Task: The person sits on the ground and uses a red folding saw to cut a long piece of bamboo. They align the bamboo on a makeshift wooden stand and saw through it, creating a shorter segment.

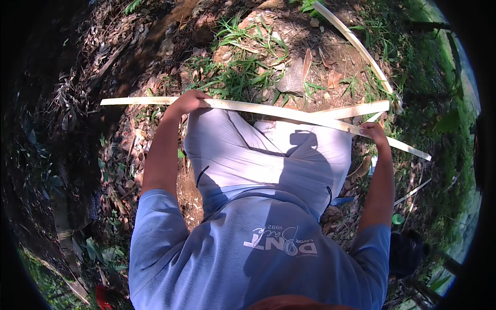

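Observation:
A long, thin, pale wooden strip (268, 109) lies across my knees, running from left to lower right. Near its left part, my left hand (190, 102) is closed around it beside my left knee. My right hand (375, 134) pinches the same strip toward its right end, just past my right knee. A second pale strip (356, 110) crosses the held one at a shallow angle over my right thigh; its left end meets or passes behind the held strip. Both forearms reach forward, and I am seated in light trousers (243, 150).
Another long pale strip (356, 41) lies on the ground at the far right. Ahead of my knees are a flat grey stone (292, 78) and tufts of grass (243, 72). Dry leaves cover the ground at left. A small green object (398, 219) lies by my right elbow.

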`<action>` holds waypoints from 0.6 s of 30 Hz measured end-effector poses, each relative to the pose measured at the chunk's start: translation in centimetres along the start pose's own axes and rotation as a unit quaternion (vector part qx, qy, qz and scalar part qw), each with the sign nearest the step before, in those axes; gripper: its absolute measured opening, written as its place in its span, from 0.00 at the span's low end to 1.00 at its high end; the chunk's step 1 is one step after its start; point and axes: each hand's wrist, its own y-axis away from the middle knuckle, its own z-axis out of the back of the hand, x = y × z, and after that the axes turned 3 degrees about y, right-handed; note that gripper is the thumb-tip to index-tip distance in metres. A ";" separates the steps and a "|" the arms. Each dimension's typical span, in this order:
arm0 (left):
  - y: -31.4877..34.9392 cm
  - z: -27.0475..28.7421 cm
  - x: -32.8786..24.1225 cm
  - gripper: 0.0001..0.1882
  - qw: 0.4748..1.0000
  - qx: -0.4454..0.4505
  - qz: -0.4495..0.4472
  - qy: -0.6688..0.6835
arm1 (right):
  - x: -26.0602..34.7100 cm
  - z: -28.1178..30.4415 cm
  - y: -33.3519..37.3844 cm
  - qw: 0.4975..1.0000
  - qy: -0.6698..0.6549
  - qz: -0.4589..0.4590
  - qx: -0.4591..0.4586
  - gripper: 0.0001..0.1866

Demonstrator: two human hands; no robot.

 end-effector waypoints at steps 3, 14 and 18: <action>-1.0 -0.4 -1.4 0.22 1.000 0.002 0.019 -0.004 | -0.5 0.9 0.6 1.000 -0.001 -0.021 0.010 0.12; -1.6 0.6 -0.6 0.23 0.997 0.028 0.074 0.026 | 1.6 1.3 -1.6 0.987 0.151 -0.025 0.053 0.21; -3.0 1.0 0.6 0.25 0.995 0.044 0.082 0.030 | 1.0 1.6 -1.5 0.985 0.161 -0.001 0.065 0.22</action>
